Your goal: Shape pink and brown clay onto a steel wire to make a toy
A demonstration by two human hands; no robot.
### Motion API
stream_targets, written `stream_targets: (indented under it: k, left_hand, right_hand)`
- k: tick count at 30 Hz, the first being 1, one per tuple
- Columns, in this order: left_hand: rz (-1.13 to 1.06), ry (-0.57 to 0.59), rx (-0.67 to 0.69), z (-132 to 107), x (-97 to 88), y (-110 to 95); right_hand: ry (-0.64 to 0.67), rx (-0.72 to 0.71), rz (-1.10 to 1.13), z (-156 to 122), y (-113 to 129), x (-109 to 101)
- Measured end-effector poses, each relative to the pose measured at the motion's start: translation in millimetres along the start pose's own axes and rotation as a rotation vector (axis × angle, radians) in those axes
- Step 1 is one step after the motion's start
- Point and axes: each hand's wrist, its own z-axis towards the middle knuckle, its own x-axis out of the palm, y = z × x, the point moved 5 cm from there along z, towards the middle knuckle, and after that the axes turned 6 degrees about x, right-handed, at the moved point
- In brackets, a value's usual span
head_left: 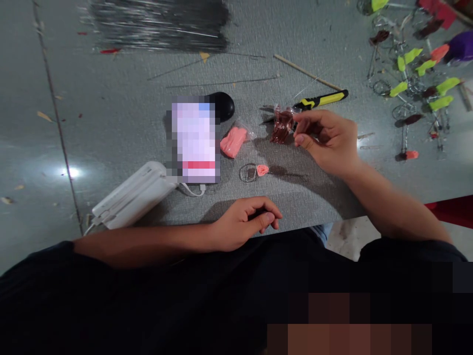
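My right hand is over the table, with thumb and fingers loosely bent and a gap between them. Its fingertips come up to the right edge of a clear bag of dark brown clay; whether they touch it is hard to tell. My left hand rests at the table's front edge, holding nothing, its fingers loosely curled and partly apart. Between the hands lies a looped wire piece with a small coral clay rose on it. A bag of coral clay sits just behind it.
A phone leans against a black rounded object, beside a white cabled device. Yellow-black handled pliers and a thin stick lie behind the brown bag. Dark wires are bundled at the back; wire pieces with clay spread right.
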Motion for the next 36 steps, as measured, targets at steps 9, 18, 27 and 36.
stream_targets:
  k: [9,18,27,36]
  left_hand:
    - [0.003,0.000,0.005,0.8,0.0,0.5]
    - [-0.003,0.004,0.013,0.5,0.6,0.0]
    - [0.002,0.002,-0.004,0.2,-0.2,2.7]
    - [0.003,0.001,-0.012,-0.5,-0.8,1.1]
  right_hand:
    - [0.057,-0.049,-0.176,-0.2,8.8,0.1]
    - [0.105,-0.067,-0.192,0.6,7.9,-0.5]
    - [-0.007,-0.076,-0.049,5.4,6.9,-4.1]
    - [0.027,-0.065,-0.146,6.3,4.0,-5.7]
